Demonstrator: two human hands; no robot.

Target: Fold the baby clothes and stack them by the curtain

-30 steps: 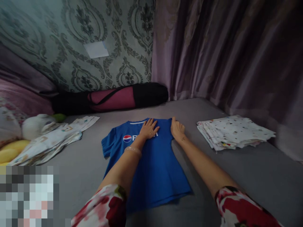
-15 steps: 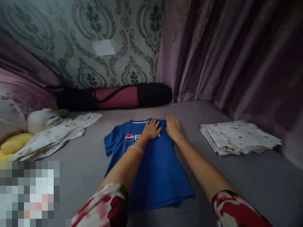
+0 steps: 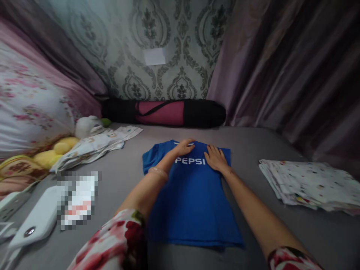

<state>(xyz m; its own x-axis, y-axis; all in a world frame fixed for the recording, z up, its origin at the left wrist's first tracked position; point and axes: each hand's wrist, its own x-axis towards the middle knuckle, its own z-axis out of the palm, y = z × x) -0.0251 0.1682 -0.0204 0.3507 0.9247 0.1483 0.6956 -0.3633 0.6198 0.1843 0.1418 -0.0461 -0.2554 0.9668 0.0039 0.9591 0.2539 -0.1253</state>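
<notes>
A blue T-shirt with white PEPSI lettering lies flat on the grey bed sheet in the middle of the view. My left hand rests flat near the collar, fingers stretched out. My right hand lies flat on the shirt's chest just right of the lettering, fingers spread. Neither hand grips the cloth. The right sleeve side of the shirt looks folded in under the right hand; the left sleeve sticks out.
A stack of folded white patterned cloths lies at the right. Loose patterned cloth, a white plush toy and yellow plush lie at the left. A rolled pink-black mat sits by the wall. White power bank at lower left.
The view has swung left. My right hand moved from the shirt's right edge onto its chest; my left hand slid up toward the collar, uncovering the lettering.
</notes>
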